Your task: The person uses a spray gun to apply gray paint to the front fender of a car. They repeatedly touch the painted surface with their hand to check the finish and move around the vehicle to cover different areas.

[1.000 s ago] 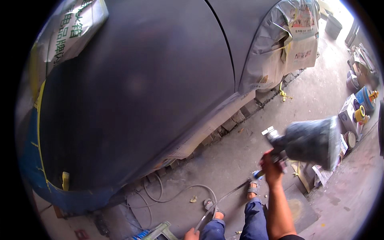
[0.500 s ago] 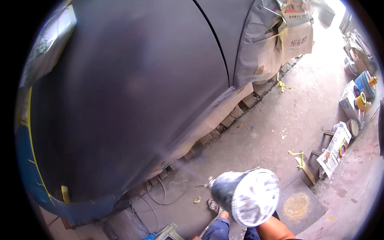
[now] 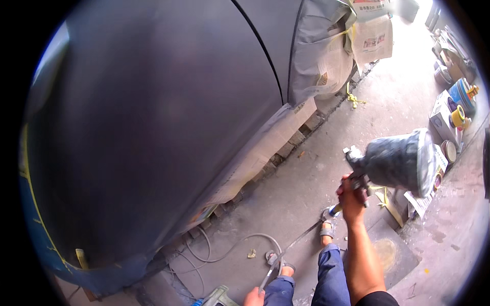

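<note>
Concrete floor [image 3: 316, 178] beside masked dark car panel [image 3: 153, 127]: right hand [image 3: 352, 196], fingers closed on spray gun [image 3: 393, 163], cup tilted right; left hand [image 3: 253, 297] grips air hose [image 3: 286, 250], keeping it clear.

A grey concrete floor [image 3: 326, 168], stained and dusty, ran beside a large dark car body [image 3: 153, 112] whose wheel arch was masked with paper and yellow tape [image 3: 332, 56]. Bricks [image 3: 301, 135] lined the sill's foot. Cans and tape rolls [image 3: 457, 109] crowded the right edge (daylight glared at the top right), and 1 hose [image 3: 229, 247] looped across the ground.
</note>
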Motion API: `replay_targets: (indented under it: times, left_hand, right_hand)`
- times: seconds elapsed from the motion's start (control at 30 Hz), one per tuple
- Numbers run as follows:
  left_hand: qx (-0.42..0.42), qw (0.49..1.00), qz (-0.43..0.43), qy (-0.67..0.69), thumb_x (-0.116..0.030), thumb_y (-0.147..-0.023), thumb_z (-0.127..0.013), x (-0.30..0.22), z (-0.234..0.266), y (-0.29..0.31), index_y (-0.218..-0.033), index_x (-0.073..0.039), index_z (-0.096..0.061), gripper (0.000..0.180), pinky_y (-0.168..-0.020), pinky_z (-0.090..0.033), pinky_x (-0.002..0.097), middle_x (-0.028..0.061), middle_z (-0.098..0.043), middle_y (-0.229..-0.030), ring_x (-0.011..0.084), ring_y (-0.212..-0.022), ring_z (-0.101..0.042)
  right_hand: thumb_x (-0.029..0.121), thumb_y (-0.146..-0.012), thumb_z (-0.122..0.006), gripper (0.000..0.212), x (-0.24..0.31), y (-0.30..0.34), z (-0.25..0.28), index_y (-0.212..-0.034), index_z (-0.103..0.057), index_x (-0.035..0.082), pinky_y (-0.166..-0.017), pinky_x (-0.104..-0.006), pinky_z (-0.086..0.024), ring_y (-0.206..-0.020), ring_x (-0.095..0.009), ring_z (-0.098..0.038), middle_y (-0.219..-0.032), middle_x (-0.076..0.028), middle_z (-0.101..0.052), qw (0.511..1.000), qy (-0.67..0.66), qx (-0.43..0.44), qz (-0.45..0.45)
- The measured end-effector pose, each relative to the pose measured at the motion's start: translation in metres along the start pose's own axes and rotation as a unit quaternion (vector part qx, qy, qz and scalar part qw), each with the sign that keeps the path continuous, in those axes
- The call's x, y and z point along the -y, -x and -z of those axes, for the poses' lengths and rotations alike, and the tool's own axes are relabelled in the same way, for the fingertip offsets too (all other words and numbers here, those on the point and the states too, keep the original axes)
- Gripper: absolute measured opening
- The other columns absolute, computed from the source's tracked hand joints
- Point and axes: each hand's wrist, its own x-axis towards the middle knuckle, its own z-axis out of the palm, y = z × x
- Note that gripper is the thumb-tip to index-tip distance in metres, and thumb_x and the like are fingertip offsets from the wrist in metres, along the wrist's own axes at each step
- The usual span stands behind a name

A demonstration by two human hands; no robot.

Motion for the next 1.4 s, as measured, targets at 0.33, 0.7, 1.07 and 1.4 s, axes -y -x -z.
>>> replay_targets:
  times: [0.33,0.7,1.07,1.4]
  left_hand:
    - [-0.061,0.990,-0.112,-0.060,-0.027,-0.091,-0.044,0.115,-0.063,-0.001,-0.087,-0.001,-0.058,0.030,-0.077,-0.045,0.0486,0.0247,-0.061,-0.091,0.0437,-0.089,-0.057]
    - [0.016,0.999,0.024,-0.027,-0.035,-0.089,-0.050,-0.014,-0.006,-0.014,-0.104,-0.002,-0.055,0.036,-0.081,-0.045,0.0492,0.0243,-0.062,-0.096,0.0427,-0.094,-0.058]
    - [-0.057,0.996,-0.065,-0.014,-0.030,-0.092,-0.044,0.062,-0.065,-0.021,-0.090,-0.002,-0.058,0.032,-0.078,-0.045,0.0487,0.0264,-0.060,-0.091,0.0441,-0.090,-0.056]
    - [0.035,0.995,0.072,-0.066,-0.035,-0.090,-0.049,-0.044,0.006,0.002,-0.105,-0.001,-0.052,0.037,-0.082,-0.045,0.0500,0.0268,-0.062,-0.095,0.0444,-0.094,-0.058]
  right_hand:
    - [0.016,-0.082,-0.060,0.026,-0.109,0.095,-0.013,-0.105,-0.061,0.005,-0.084,-0.0384,-0.045,-0.093,-0.025,-0.060,-0.097,-0.009,-0.064,0.916,0.152,0.346,0.135]
    - [0.018,-0.088,-0.061,0.019,-0.037,-0.064,0.013,-0.103,-0.059,0.007,-0.047,-0.0212,-0.038,-0.056,-0.007,-0.052,-0.066,-0.001,-0.060,0.998,-0.034,-0.041,-0.033]
    - [0.008,-0.084,-0.061,0.025,-0.016,-0.025,0.013,-0.108,-0.060,0.004,-0.062,-0.0233,-0.045,-0.071,-0.008,-0.056,-0.089,-0.002,-0.063,0.961,-0.047,0.262,-0.080]
    - [0.028,-0.091,-0.057,0.019,-0.019,-0.081,0.035,-0.100,-0.058,0.010,-0.044,-0.0189,-0.035,-0.052,-0.004,-0.048,-0.068,0.000,-0.059,0.996,-0.003,-0.040,-0.080]
